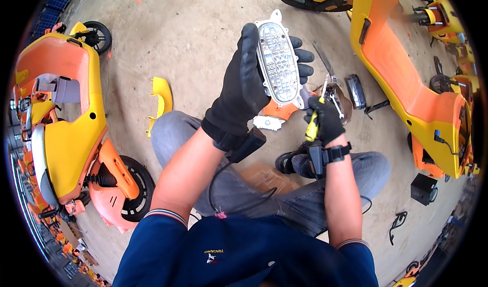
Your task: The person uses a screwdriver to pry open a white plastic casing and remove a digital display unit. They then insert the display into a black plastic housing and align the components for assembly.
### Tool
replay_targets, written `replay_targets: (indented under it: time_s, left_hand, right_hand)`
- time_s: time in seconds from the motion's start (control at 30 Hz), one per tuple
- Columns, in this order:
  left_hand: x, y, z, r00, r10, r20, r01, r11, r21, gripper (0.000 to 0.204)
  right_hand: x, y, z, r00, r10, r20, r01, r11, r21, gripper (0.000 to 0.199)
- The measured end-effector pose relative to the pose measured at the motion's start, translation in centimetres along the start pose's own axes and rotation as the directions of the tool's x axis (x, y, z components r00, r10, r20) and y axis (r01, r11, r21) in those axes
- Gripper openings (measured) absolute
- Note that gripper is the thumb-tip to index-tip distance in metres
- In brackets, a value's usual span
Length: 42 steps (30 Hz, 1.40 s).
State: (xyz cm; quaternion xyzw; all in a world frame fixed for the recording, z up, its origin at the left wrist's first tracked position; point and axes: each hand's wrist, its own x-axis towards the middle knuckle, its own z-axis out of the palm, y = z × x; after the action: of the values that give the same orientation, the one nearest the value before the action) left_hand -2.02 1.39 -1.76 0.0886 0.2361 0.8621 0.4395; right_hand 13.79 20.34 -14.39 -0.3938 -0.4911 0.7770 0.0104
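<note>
Two gloved grips. Left hand (238, 90) clasps a clear oval lamp (278, 61), thumb along its left edge, fingers showing past its right. Right hand (327, 119), lower and to the right, is curled round a yellow screwdriver (311, 128), shaft upward. Below the lamp, between both grips: orange part (282, 112), white piece (268, 123). Right of the screwdriver grip: black rectangular unit (356, 91).
</note>
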Motion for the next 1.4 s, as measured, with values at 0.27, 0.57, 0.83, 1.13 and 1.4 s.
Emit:
replay_targets:
  time_s: [0.27,0.57,0.83,1.13,1.4]
  left_hand:
    - [0.1,0.4,-0.6,1.0,0.007,0.018,-0.005,0.996,-0.084,0.088]
    - [-0.5,0.9,-0.4,0.993,0.068,-0.097,-0.059,0.994,0.091,0.086]
    - [-1.3,2.8,-0.8,0.995,0.086,-0.052,-0.088,0.995,-0.044,0.082]
    - [-1.7,4.0,0.0,0.977,0.112,-0.18,-0.12,0.992,-0.033,0.08]
    - [-1.6,4.7,2.4,0.904,0.174,-0.39,-0.161,0.985,0.065,0.077]
  right_hand:
    - [5.0,9.0,-0.1,0.95,0.31,0.025,-0.308,0.95,-0.06,0.007]
    - [6.3,15.0,-0.3,0.911,0.391,0.131,-0.237,0.756,-0.611,0.033]
    - [8.7,20.3,-2.1,0.887,0.444,0.125,-0.054,0.369,-0.928,0.048]
    - [10.6,22.0,-4.3,0.96,0.263,0.092,0.063,0.115,-0.991,0.033]
    - [12.2,21.8,-3.4,0.984,0.055,0.167,0.15,0.237,-0.96,0.027]
